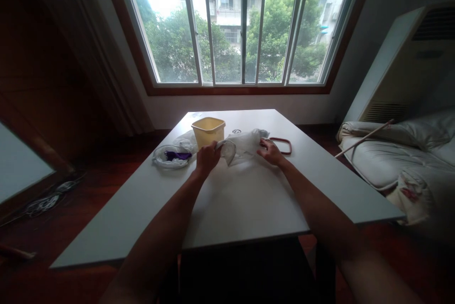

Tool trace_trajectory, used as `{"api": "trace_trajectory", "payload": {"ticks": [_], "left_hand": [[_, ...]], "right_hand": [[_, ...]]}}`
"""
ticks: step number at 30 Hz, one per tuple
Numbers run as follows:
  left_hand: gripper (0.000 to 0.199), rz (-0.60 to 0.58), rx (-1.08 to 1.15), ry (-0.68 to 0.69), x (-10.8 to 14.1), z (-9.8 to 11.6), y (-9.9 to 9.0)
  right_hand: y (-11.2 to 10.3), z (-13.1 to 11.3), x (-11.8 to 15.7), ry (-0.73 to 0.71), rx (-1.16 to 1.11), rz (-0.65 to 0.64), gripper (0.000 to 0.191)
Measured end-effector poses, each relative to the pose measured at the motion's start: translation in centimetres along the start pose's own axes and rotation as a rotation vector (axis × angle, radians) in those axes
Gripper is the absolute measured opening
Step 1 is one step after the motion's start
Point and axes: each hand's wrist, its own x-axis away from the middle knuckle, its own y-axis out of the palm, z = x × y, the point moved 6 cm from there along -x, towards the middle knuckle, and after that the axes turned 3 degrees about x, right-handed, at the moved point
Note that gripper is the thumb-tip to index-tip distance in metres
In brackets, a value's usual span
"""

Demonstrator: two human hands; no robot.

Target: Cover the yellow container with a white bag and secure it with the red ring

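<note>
A thin, whitish see-through plastic bag (245, 143) stretches between my two hands over the white table. My left hand (208, 157) is closed on its left end, where the edge makes a round opening. On the other end, the fingers of my right hand (270, 153) are closed on the plastic. Just behind my left hand stands a pale yellow square bin (209, 134). Beside my right hand lies a reddish-brown rectangular frame (288, 146), partly hidden by the hand and bag. A small dark loop (236, 131) rests behind the bag.
Left of the bin, another clear plastic bag (161, 159) lies with a purple item (177, 155) in it. The white table (249, 204) reaches toward the window. A pale sofa (384, 152) with a thin stick (362, 139) stands at the right. Cables (53, 198) lie on the floor at left.
</note>
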Motion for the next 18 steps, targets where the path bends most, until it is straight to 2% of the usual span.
{"api": "trace_trajectory", "payload": {"ticks": [4, 7, 13, 15, 18], "left_hand": [[0.042, 0.026, -0.025, -0.088, -0.2, -0.5, -0.7], [0.042, 0.089, 0.012, -0.119, -0.3, -0.9, -1.7], [0.027, 0.327, 0.146, 0.016, -0.4, -0.8, -4.8], [0.028, 0.336, 0.139, 0.043, -0.4, -1.0, -5.2], [0.029, 0.314, 0.110, 0.041, -0.5, -1.7, -5.5]], "right_hand": [[0.4, 1.7, -0.6, 0.051, 0.164, -0.021, 0.072], [-0.4, 1.6, -1.0, 0.029, 0.177, 0.040, 0.067], [-3.5, -0.3, -0.9, 0.022, 0.132, 0.169, 0.033], [-4.6, -0.4, -0.6, 0.070, 0.077, 0.216, 0.031], [-6.1, 0.7, -0.4, 0.177, -0.043, 0.316, 0.042]]}}
